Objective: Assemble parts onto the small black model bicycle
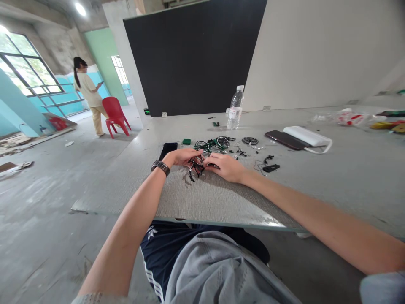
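My left hand (183, 156), with a watch on its wrist, and my right hand (225, 166) meet over a small black model-bicycle part (196, 168) on the grey table (221, 198). Both hands pinch this black frame piece between closed fingers. Just behind them lie a green bicycle frame with wheels (212, 145), a loose wheel (249, 140), and small black parts (269, 167). Which exact piece each finger touches is hidden.
A water bottle (236, 107) stands at the back. A black phone (167, 149) lies left of the parts; a dark phone (283, 139) and white power bank (306, 136) lie right. Plastic bags (351, 117) sit far right. A person (88, 95) stands by a red chair (115, 114).
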### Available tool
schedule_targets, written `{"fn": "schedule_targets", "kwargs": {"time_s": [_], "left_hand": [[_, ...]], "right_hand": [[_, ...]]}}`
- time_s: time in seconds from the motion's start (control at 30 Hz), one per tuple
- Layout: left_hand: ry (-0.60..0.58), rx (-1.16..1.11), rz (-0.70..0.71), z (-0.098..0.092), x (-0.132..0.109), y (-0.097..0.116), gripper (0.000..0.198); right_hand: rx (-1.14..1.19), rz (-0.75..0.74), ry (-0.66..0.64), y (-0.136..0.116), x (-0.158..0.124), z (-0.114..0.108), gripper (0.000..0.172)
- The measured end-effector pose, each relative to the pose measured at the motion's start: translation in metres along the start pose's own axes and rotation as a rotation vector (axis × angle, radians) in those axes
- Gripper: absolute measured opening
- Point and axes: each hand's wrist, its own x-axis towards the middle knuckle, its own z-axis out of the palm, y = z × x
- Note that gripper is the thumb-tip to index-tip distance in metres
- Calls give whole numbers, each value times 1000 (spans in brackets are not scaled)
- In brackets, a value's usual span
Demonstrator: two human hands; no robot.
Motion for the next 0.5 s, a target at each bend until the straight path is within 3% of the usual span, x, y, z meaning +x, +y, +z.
{"fn": "schedule_targets", "kwargs": {"time_s": [0.3, 0.5], "left_hand": [[8, 21, -6, -3, 2, -3, 59], [62, 2, -32, 2, 1, 1, 50]], "right_hand": [[-154, -44, -22, -3, 0, -5, 27], [-237, -88, -4, -7, -1, -9, 28]]}}
